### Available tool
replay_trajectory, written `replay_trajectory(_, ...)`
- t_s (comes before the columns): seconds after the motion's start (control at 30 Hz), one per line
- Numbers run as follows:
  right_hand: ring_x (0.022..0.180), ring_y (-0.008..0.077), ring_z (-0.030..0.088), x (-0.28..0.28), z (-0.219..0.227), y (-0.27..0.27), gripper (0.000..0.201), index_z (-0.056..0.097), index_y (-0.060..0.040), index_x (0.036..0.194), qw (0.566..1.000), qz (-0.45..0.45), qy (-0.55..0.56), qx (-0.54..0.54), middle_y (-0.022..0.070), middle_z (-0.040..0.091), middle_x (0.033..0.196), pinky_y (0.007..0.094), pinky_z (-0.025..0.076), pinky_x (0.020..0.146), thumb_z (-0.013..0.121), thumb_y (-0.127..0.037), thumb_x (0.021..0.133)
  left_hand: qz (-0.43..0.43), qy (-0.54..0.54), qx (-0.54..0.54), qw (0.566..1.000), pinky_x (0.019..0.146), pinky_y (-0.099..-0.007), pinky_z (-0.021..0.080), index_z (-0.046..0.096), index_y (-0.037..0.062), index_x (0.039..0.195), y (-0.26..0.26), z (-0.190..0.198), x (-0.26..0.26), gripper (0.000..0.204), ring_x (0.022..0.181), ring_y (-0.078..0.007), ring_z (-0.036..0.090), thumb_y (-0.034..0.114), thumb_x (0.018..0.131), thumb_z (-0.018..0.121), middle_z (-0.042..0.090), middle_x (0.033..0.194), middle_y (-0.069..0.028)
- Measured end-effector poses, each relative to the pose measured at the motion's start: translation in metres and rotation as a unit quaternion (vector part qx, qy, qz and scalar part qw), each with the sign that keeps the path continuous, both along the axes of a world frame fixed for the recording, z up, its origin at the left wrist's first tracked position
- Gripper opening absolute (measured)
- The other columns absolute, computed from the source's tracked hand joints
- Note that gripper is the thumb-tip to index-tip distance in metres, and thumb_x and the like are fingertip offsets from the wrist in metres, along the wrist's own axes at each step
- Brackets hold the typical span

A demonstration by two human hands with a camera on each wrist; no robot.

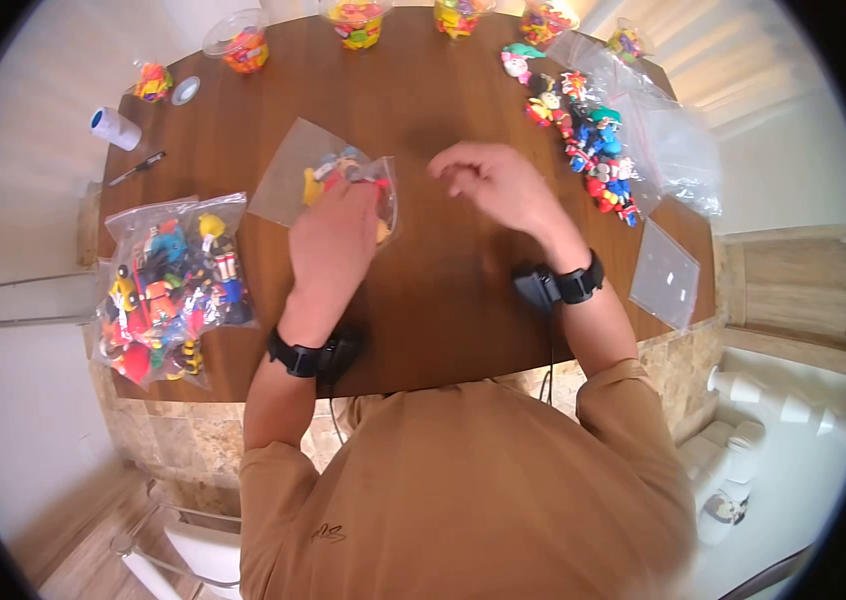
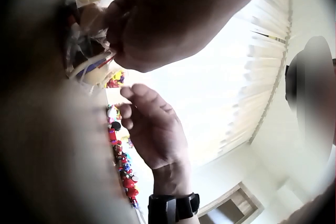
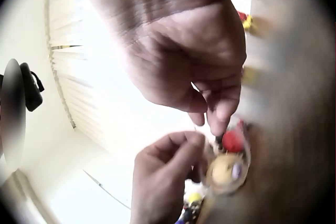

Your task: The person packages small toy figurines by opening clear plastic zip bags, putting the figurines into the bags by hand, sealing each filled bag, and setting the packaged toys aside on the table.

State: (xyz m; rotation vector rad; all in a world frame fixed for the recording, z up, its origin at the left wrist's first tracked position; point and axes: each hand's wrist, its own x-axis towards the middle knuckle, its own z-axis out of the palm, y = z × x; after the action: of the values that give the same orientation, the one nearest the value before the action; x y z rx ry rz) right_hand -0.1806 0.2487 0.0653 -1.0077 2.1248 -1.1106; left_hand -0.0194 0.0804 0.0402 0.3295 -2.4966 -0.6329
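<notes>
My left hand [image 1: 333, 240] pinches the edge of a small clear bag [image 1: 390, 195] of toy figures, thumb and forefinger together at its rim in the right wrist view. Inside the bag are a yellow piece [image 1: 312, 187], red parts and a round tan shape [image 3: 223, 172]. The fingers partly hide the bag's contents. To the right, my right hand [image 1: 503, 185] hangs above the table, its fingers loosely bent and holding nothing. In the left wrist view, the right hand [image 2: 157, 132] stands apart from the bag.
Filled clear bags [image 1: 168, 290] lie at the left, near a pen [image 1: 138, 168] and a white cylinder [image 1: 115, 129]. Cups of colourful pieces [image 1: 357, 22] line the far edge. Loose figures [image 1: 598, 140], empty bags [image 1: 673, 150] and a flat bag [image 1: 665, 275] are at the right.
</notes>
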Motion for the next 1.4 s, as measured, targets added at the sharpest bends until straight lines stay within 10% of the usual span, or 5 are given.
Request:
replay_trajectory(0.23,0.105,0.0361,0.062,-0.111,-0.008,0.063,0.033,0.067,-0.0111,0.116,0.866,-0.145,0.468,0.101,0.0154,0.065,0.117,0.0423,0.051,0.090,0.068,-0.018,0.084,0.001,-0.033,-0.026,0.999,0.062,-0.0405,0.050,0.066,0.0093,0.089,0.002,-0.004,0.000,0.007,0.075,-0.0325,0.064,0.015,0.089,0.062,0.064,0.084,-0.0091)
replay_trajectory(0.7,0.109,0.0379,0.059,-0.121,-0.032,0.060,0.046,0.061,-0.0075,0.120,0.877,0.036,0.467,0.105,0.0175,0.060,0.120,0.0441,0.049,0.094,0.074,-0.011,0.076,-0.008,-0.117,-0.029,0.993,0.062,-0.0402,0.050,0.063,0.0080,0.081,-0.008,0.006,0.014,0.011,0.071,-0.0315,0.064,0.016,0.082,0.070,0.063,0.081,-0.0079)
replay_trajectory(0.93,0.098,0.0109,0.063,-0.011,0.010,0.027,0.045,0.057,-0.0067,0.126,0.979,0.096,-0.167,-0.061,0.0043,0.068,0.105,0.0265,0.051,0.088,0.073,-0.006,0.084,0.004,-0.010,0.103,0.995,0.059,-0.0333,0.049,0.071,0.0049,0.087,-0.008,0.014,0.009,0.009,0.064,-0.0267,0.064,0.014,0.086,0.070,0.067,0.075,-0.0106)
replay_trajectory(1.23,0.106,0.0198,0.063,0.031,-0.029,-0.029,0.050,0.053,-0.0050,0.135,0.965,0.188,0.032,-0.178,0.0122,0.065,0.116,0.0318,0.051,0.089,0.066,-0.001,0.086,-0.037,0.057,0.102,0.993,0.060,-0.0325,0.050,0.071,0.0039,0.095,-0.003,0.014,0.007,0.011,0.064,-0.0267,0.063,0.011,0.087,0.069,0.068,0.084,-0.0120)
replay_trajectory(1.4,0.099,0.0256,0.065,0.042,-0.023,-0.042,0.031,0.059,-0.0024,0.115,0.962,0.115,-0.135,-0.210,0.0090,0.062,0.118,0.0357,0.053,0.086,0.066,-0.001,0.085,-0.021,0.117,0.026,0.993,0.058,-0.0370,0.051,0.071,0.0077,0.093,0.005,0.024,0.011,0.008,0.064,-0.0303,0.064,0.011,0.085,0.070,0.064,0.078,-0.0083)
